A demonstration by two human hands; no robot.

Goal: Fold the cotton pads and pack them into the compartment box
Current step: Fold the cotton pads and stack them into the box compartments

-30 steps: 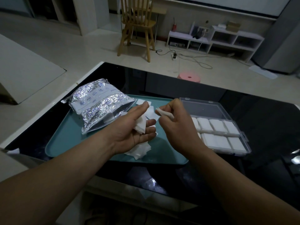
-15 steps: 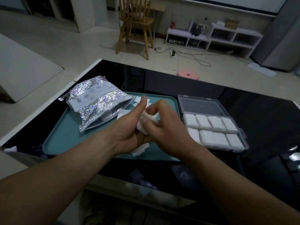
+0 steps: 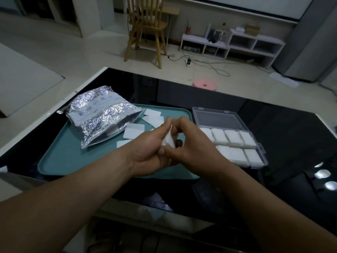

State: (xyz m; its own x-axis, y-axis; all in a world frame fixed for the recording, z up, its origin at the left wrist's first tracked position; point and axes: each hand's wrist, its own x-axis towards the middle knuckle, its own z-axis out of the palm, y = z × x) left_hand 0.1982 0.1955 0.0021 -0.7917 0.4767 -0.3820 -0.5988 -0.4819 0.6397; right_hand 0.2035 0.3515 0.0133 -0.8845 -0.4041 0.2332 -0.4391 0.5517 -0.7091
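Note:
Both hands meet above the right part of the teal tray (image 3: 62, 157). My left hand (image 3: 147, 152) and my right hand (image 3: 189, 145) together hold a white cotton pad (image 3: 169, 140), the fingers of both curled round it. Several loose flat pads (image 3: 134, 133) lie on the tray behind my hands. To the right stands the clear compartment box (image 3: 259, 152) with its lid (image 3: 217, 119) open toward the back. White folded pads fill its visible compartments (image 3: 233, 138). The box's nearest left compartment is partly hidden by my right hand.
A crinkled silver foil bag (image 3: 102, 115) lies on the tray's left back part. The tray and box sit on a glossy black tabletop (image 3: 291, 134). Beyond it are a pink stool (image 3: 205, 84), a wooden chair (image 3: 145, 28) and a low white shelf (image 3: 231, 44).
My hands were apart, the right pinching a folded pad and the left holding flat ones. They have come together and now both work one pad. The flat pads in my left palm are hidden.

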